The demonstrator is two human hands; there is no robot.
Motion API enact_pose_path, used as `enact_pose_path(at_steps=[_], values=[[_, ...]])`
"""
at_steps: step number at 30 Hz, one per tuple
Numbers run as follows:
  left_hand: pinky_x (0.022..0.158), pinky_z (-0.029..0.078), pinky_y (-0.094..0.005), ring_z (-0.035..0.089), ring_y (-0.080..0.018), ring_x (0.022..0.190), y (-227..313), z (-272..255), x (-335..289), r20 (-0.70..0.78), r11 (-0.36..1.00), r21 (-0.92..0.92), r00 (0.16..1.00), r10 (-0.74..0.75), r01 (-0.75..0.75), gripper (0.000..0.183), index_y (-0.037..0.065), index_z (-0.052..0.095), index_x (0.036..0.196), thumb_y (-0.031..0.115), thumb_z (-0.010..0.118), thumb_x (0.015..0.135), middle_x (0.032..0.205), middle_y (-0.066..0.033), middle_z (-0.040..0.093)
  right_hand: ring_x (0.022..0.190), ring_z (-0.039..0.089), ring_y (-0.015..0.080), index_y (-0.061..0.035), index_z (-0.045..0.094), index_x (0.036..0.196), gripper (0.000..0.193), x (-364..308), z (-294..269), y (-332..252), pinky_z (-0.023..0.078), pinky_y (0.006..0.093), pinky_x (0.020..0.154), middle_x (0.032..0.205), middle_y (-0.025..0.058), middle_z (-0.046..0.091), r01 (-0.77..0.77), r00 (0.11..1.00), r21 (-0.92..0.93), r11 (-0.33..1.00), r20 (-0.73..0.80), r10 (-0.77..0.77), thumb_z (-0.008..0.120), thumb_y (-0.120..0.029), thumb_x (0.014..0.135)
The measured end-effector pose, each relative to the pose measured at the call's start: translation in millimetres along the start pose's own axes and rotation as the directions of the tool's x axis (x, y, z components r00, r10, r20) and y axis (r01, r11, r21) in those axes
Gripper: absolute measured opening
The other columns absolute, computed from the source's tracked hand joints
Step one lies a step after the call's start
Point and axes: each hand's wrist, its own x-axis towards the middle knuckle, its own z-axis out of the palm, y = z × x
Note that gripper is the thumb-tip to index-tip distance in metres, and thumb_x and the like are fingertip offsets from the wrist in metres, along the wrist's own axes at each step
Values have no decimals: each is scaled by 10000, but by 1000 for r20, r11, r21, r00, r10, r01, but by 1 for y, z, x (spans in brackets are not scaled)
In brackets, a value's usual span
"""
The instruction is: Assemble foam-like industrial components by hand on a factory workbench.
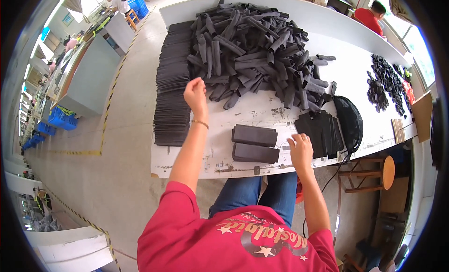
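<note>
My left hand (195,94) hovers between a tall row of flat black fabric strips (172,85) and a heap of black rolled fabric tubes (252,47). Its fingers are curled together, and whatever they may hold is hidden. My right hand (301,151) is by the left edge of some fanned-out black fabric strips (322,134); its fingers are bent and slightly apart, with nothing visible in them. Between my hands, near the front edge of the white table (213,153), lie two small stacks of flat dark pieces, a farther stack (255,135) and a nearer stack (256,153).
A black mesh-covered rounded object (348,122) stands at the right, its cord hanging over the table edge. Small dark pieces (386,85) lie farther right. A wooden stool (374,174) is below. Other people work beyond, one in red (371,18) behind the table's raised back board.
</note>
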Motion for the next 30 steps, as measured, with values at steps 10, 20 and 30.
enact_pose_path(at_steps=[10,20,30], values=[[801,496,-436,651,-354,878,-30,96,131,208,440,771,835,510,-461,257,31,700,963,253,652,843,918,-180,688,1072,461,320,3,449,1310,589,-26,-6,38,411,432,880,1241,134,455,5,988,-315,949,145,43,688,-166,799],[742,518,-313,684,-189,771,-82,90,106,277,868,485,960,-39,-105,227,-10,716,958,144,734,792,841,-108,723,1076,461,311,59,507,1232,665,-64,-30,34,405,433,934,1222,136,447,149,954,-120,982,278,-111,728,-367,772],[673,501,-272,639,-170,682,4,98,35,361,915,267,912,196,-302,184,-24,629,882,129,719,835,857,-76,666,1016,530,317,67,564,1092,488,-40,-6,22,471,402,866,1109,162,536,-17,975,-137,990,217,47,722,-293,803]])
